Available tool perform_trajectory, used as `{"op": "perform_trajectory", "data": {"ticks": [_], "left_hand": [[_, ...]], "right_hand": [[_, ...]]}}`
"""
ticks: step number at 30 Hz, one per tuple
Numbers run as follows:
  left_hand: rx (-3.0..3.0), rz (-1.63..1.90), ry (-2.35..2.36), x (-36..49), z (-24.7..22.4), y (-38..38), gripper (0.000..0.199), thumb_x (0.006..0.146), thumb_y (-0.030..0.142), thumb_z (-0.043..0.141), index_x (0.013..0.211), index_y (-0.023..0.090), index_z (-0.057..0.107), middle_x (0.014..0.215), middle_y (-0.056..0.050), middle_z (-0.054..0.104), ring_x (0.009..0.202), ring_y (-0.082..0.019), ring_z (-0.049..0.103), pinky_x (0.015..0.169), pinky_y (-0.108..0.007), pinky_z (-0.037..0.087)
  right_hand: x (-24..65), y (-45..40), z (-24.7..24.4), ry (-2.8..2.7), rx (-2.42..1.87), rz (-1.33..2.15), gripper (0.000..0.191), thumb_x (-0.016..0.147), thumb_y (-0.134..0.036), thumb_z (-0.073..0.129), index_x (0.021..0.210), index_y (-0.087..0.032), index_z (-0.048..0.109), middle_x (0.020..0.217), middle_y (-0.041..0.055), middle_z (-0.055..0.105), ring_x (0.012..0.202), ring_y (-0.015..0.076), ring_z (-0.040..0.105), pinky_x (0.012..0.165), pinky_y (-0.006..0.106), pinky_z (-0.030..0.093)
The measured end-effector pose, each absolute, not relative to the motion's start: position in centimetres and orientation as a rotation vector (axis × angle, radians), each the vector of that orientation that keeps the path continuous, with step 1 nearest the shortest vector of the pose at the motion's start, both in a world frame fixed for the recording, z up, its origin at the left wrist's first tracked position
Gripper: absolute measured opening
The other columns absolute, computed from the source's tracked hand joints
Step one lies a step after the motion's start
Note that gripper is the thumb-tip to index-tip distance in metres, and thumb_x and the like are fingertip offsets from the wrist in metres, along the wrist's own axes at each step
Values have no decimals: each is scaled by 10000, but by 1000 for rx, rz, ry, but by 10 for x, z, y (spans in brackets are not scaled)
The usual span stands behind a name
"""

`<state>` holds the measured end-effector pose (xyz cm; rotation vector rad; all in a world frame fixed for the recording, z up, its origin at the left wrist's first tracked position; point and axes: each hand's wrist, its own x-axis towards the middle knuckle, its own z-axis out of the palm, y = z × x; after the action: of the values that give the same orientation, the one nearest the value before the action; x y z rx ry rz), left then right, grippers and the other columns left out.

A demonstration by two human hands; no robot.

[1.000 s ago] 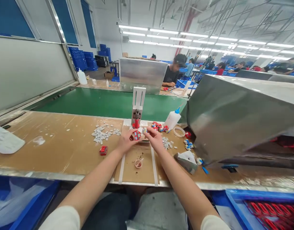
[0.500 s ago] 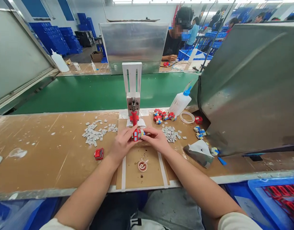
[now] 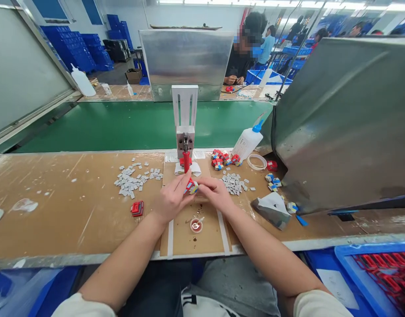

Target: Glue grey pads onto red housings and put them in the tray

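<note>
Between my hands, at the middle of the bench, is a small red, white, blue and yellow block (image 3: 191,187). My left hand (image 3: 172,198) is wrapped round its left side. The fingertips of my right hand (image 3: 215,191) are pressed together at its right edge. Just beyond stands a metal press (image 3: 185,134) with a red handle (image 3: 186,161). Grey tiles (image 3: 128,180) are scattered to the left, and more grey tiles (image 3: 234,184) to the right. A red block (image 3: 136,208) sits left of my left forearm. Nearer me is a small cup of reddish liquid (image 3: 196,225).
Coloured blocks (image 3: 217,164), a white bottle (image 3: 247,143), a tape ring (image 3: 257,162) and a tissue packet (image 3: 271,210) stand to the right, beside a large grey panel (image 3: 341,123). Beyond the green belt (image 3: 123,123), a person (image 3: 238,61) sits working.
The block has tilted between my hands, and my left hand now covers more of it. My right fingertips have shifted to its edge. The view has moved slightly.
</note>
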<state>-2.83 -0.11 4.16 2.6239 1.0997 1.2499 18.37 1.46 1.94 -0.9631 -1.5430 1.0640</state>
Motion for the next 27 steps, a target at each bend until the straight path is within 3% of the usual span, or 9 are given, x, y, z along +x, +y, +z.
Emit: {"op": "perform_trajectory", "data": {"ticks": [2, 4, 8, 10, 13, 16, 18, 21, 27], "left_hand": [[2288, 1447, 1066, -30, 49, -2, 603, 951, 307, 779, 1488, 230, 517, 1354, -133, 732, 1178, -243, 749, 1003, -330, 617], [1842, 1644, 1042, -30, 58, 4, 571, 891, 286, 829, 1383, 226, 545, 1362, -133, 730, 1166, -224, 750, 952, -304, 623], [1115, 1860, 868, -29, 66, 31, 488, 847, 297, 831, 1254, 225, 571, 1349, -129, 732, 999, -163, 761, 821, -254, 616], [863, 1834, 760, -28, 63, 44, 507, 832, 348, 838, 1253, 255, 571, 1399, -101, 703, 887, -132, 752, 713, -228, 604], [679, 1722, 696, -28, 51, 54, 591, 771, 361, 898, 1272, 291, 593, 1410, -52, 672, 904, -133, 757, 678, -210, 600], [641, 1671, 680, -27, 37, 57, 684, 707, 288, 955, 1296, 301, 607, 1219, -14, 707, 946, -142, 757, 746, -219, 613], [639, 1659, 674, -28, 30, 58, 698, 700, 262, 962, 1299, 305, 607, 1120, 4, 706, 926, -140, 752, 762, -231, 616], [611, 1643, 690, -31, 24, 61, 589, 775, 366, 922, 1282, 300, 631, 1096, -5, 699, 889, -147, 750, 769, -267, 635], [797, 1642, 828, -38, 21, 68, 522, 861, 552, 811, 1284, 261, 719, 1229, -62, 709, 947, -179, 754, 872, -341, 656]], "right_hand": [[186, 28, 26, -1510, -1000, 975, 653, 1005, -752, 482, 1192, -215, 805, 911, 60, 722, 754, 172, 619, 705, 319, 527], [184, 44, 36, -1510, -1071, 935, 716, 1006, -789, 411, 1164, -199, 784, 838, 42, 651, 723, 161, 557, 669, 301, 484], [168, 60, 65, -1511, -1120, 1243, 769, 868, -931, 473, 751, -195, 664, 631, -18, 418, 602, 134, 390, 545, 269, 341], [160, 57, 87, -1394, -1003, 1486, 793, 839, -970, 436, 675, -207, 574, 607, -48, 300, 536, 110, 269, 498, 264, 243], [151, 53, 132, -1313, -727, 1613, 769, 911, -908, 395, 839, -193, 668, 672, -39, 333, 526, 105, 280, 505, 267, 258], [148, 66, 177, -1322, -628, 1525, 653, 999, -778, 407, 1136, -219, 716, 765, -15, 439, 550, 112, 331, 528, 276, 308], [149, 81, 192, -1337, -665, 1438, 572, 999, -718, 475, 1196, -235, 710, 807, -8, 489, 560, 111, 330, 526, 278, 295], [156, 95, 179, -1399, -783, 1226, 506, 935, -666, 604, 1190, -243, 714, 842, -5, 538, 585, 113, 362, 533, 279, 285], [164, 95, 71, -1442, -1264, 640, 433, 739, -594, 788, 877, -224, 611, 782, -5, 579, 705, 162, 481, 665, 303, 393]]}}
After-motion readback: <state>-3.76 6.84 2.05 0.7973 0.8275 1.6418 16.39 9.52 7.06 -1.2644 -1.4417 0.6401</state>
